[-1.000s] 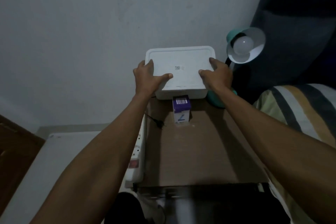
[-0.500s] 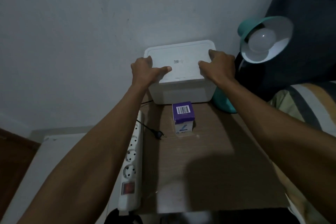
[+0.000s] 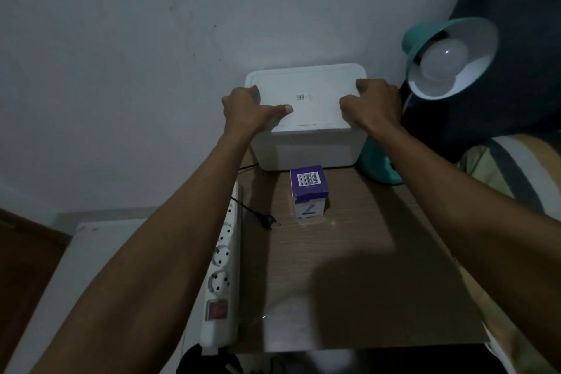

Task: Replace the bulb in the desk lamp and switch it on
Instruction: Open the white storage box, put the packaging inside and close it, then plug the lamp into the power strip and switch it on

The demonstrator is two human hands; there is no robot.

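Nearest us, the wooden tabletop (image 3: 364, 267) lies bare across its near half, a broad dark shadow over it, the near edge running straight along the bottom. Hanging along the left edge is a white power strip (image 3: 223, 276), red switch at its near end, round sockets further up. Just right of the strip's far end, a black plug (image 3: 267, 221) lies loose on the wood, its cord trailing off to the far left.

Further on, the purple-and-white bulb box (image 3: 309, 191) stands upright, barcode on top, just in front of the white foam box (image 3: 303, 127) and possibly touching it. Open wood on both sides of it.

Now the hands. The left hand (image 3: 247, 112) grips the foam box's lid at its left edge, thumb laid flat on top pointing right, fingers curled over the side. The right hand (image 3: 375, 105) clamps the right edge the same way, thumb on the lid, fingers wrapped round the corner.

Tight on the right: the teal desk lamp (image 3: 425, 36) stands close beside the box, its base (image 3: 379, 170) behind the right forearm. Its shade tilts toward us with a white bulb (image 3: 446, 59) seated inside, unlit. The far wall sits directly behind the box.
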